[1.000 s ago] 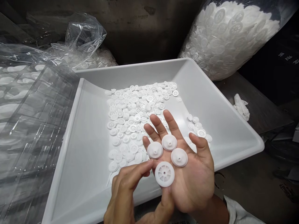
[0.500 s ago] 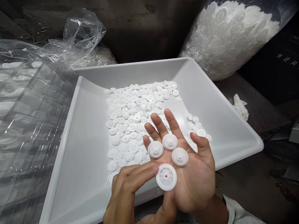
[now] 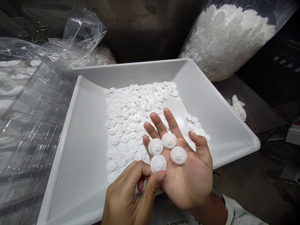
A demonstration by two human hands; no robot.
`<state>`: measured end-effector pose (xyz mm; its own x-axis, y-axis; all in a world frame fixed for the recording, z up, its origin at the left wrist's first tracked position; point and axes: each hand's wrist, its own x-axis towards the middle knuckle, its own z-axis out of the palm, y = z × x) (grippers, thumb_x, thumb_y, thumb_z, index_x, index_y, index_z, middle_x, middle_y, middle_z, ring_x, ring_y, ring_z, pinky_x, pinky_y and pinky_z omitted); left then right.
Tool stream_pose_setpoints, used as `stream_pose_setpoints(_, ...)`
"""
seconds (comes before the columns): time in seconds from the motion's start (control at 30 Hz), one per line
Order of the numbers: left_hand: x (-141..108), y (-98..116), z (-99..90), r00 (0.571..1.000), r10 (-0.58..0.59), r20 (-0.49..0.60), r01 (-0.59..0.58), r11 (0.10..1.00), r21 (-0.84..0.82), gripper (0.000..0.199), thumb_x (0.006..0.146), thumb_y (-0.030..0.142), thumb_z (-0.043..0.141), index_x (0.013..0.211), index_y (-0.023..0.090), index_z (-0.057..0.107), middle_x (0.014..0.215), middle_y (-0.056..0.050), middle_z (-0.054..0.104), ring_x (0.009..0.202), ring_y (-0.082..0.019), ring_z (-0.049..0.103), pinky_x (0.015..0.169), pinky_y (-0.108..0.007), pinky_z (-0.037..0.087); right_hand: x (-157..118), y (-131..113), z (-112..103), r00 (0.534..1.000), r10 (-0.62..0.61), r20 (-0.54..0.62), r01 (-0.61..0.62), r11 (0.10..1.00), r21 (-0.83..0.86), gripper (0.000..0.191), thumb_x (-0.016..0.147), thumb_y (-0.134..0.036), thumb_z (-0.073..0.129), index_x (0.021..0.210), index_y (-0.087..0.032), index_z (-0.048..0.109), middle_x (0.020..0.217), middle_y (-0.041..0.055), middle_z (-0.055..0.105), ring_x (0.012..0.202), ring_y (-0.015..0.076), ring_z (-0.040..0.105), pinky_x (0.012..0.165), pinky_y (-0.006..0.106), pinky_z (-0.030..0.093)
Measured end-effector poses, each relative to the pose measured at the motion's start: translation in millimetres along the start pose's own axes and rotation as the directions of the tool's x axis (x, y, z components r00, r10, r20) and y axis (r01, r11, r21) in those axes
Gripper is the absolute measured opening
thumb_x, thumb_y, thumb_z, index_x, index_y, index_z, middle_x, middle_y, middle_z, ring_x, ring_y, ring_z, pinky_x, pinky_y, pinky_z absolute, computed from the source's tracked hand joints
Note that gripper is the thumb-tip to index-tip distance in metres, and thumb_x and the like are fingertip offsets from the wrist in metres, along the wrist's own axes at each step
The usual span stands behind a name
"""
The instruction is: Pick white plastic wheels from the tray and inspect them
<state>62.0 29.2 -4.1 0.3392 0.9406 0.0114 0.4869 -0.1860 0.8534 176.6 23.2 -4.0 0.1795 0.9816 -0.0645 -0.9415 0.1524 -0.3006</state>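
My right hand (image 3: 187,175) is palm up with its fingers spread. Three white plastic gears lie on it: one gear (image 3: 155,147) at the left, another gear (image 3: 169,141) near the finger roots and a third gear (image 3: 178,156) towards the thumb. Each shows a raised centre hub. My left hand (image 3: 131,193) is closed, its thumb at the lower edge of a fourth white gear (image 3: 158,163) beside the palm, hub side up. Its fingers behind that gear are partly hidden. Both hands are above the near part of a white tray (image 3: 65,150).
Many loose white gears (image 3: 131,112) cover the tray floor, with a smaller group (image 3: 197,126) at its right. A clear bag of white gears (image 3: 217,43) stands back right. Clear plastic trays (image 3: 28,131) and plastic film (image 3: 84,31) lie left. A crumpled white piece (image 3: 238,107) is outside the tray.
The gear in my left hand has turned over from its spoked face to its hub side. It has moved up and left, close to the other gears on my right palm.
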Motion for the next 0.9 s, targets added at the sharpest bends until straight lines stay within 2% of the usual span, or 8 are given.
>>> stream_pose_setpoints(0.17, 4, -4, -5.1, 0.981, 0.158, 0.112, -0.161, 0.987, 0.018, 0.032, 0.093, 0.034, 0.052, 0.062, 0.023, 0.05, 0.054, 0.006, 0.046, 0.047, -0.009, 0.044, 0.046, -0.019, 0.037, 0, -1, 0, 1.0, -0.011, -0.019, 0.01, 0.998, -0.064, 0.049, 0.089, -0.047, 0.031, 0.128, -0.029, 0.055, 0.135, 0.0004, 0.059, 0.129, 0.0185, 0.052, 0.115, 0.041, 0.034)
stream_pose_setpoints(0.37, 2, -7, -7.7, 0.962, 0.182, 0.203, -0.191, 0.981, 0.027, 0.03, 0.096, 0.03, 0.044, 0.067, 0.023, 0.044, 0.061, 0.004, 0.05, 0.055, -0.011, 0.05, 0.054, -0.022, 0.042, 1, -2, 0, 0.999, -0.049, 0.012, 0.049, 0.999, -0.005, 0.05, 0.089, -0.046, 0.031, 0.129, -0.026, 0.053, 0.134, 0.0006, 0.06, 0.13, 0.0172, 0.052, 0.114, 0.037, 0.034)
stream_pose_setpoints(0.43, 1, -6, -7.5, 0.965, 0.187, 0.181, -0.193, 0.981, 0.014, 0.033, 0.098, 0.03, 0.04, 0.066, 0.023, 0.042, 0.059, 0.005, 0.049, 0.053, -0.01, 0.049, 0.052, -0.022, 0.041, 1, -2, 0, 0.998, -0.05, 0.024, 0.049, 0.999, 0.018, 0.051, 0.088, -0.046, 0.031, 0.13, -0.025, 0.051, 0.135, 0.0015, 0.059, 0.131, 0.0177, 0.051, 0.115, 0.037, 0.033)
stream_pose_setpoints(0.5, -1, -5, -6.4, 0.982, 0.163, 0.099, -0.164, 0.986, 0.002, 0.035, 0.099, 0.031, 0.038, 0.065, 0.023, 0.043, 0.055, 0.006, 0.046, 0.048, -0.009, 0.045, 0.046, -0.019, 0.037, 1, -2, 0, 0.998, -0.051, 0.026, 0.051, 0.998, 0.028, 0.051, 0.088, -0.046, 0.032, 0.131, -0.025, 0.05, 0.137, 0.002, 0.058, 0.132, 0.0179, 0.05, 0.115, 0.037, 0.032)
stream_pose_setpoints(0.6, -2, -2, -1.2, 0.989, 0.041, -0.144, -0.062, 0.987, -0.15, 0.025, 0.097, 0.032, 0.045, 0.074, 0.026, 0.055, 0.058, 0.006, 0.048, 0.051, -0.009, 0.045, 0.048, -0.016, 0.04, 1, 0, 0, 0.998, -0.054, 0.021, 0.054, 0.998, 0.034, 0.051, 0.088, -0.046, 0.032, 0.131, -0.025, 0.049, 0.138, 0.0026, 0.057, 0.133, 0.0182, 0.048, 0.116, 0.038, 0.03)
stream_pose_setpoints(0.67, -3, -1, 3.9, 0.951, -0.05, -0.305, -0.079, 0.915, -0.395, 0.008, 0.091, 0.025, 0.056, 0.087, 0.029, 0.061, 0.066, 0.006, 0.055, 0.062, -0.01, 0.051, 0.058, -0.016, 0.046, 1, 2, 0, 0.998, -0.059, 0.023, 0.058, 0.997, 0.05, 0.052, 0.088, -0.045, 0.032, 0.133, -0.024, 0.048, 0.138, 0.0039, 0.057, 0.134, 0.019, 0.048, 0.117, 0.038, 0.029)
stream_pose_setpoints(0.73, -4, -2, 8.8, 0.92, -0.146, -0.364, -0.12, 0.778, -0.616, 0.014, 0.085, 0.017, 0.062, 0.091, 0.029, 0.063, 0.077, 0.005, 0.062, 0.073, -0.011, 0.056, 0.068, -0.016, 0.051, 1, 3, 0, 0.998, -0.064, 0.021, 0.062, 0.996, 0.068, 0.054, 0.087, -0.045, 0.033, 0.134, -0.022, 0.046, 0.138, 0.0056, 0.057, 0.134, 0.02, 0.047, 0.116, 0.039, 0.029)
stream_pose_setpoints(0.9, -1, -2, 14.6, 0.92, -0.309, -0.242, -0.042, 0.534, -0.845, 0.02, 0.086, 0.021, 0.057, 0.1, 0.031, 0.069, 0.109, 0.005, 0.071, 0.113, -0.013, 0.061, 0.089, -0.019, 0.054, 2, 4, 1, 0.998, -0.059, 0.013, 0.058, 0.995, 0.079, 0.053, 0.087, -0.044, 0.034, 0.133, -0.022, 0.047, 0.14, 0.0073, 0.055, 0.135, 0.0214, 0.045, 0.118, 0.042, 0.025)
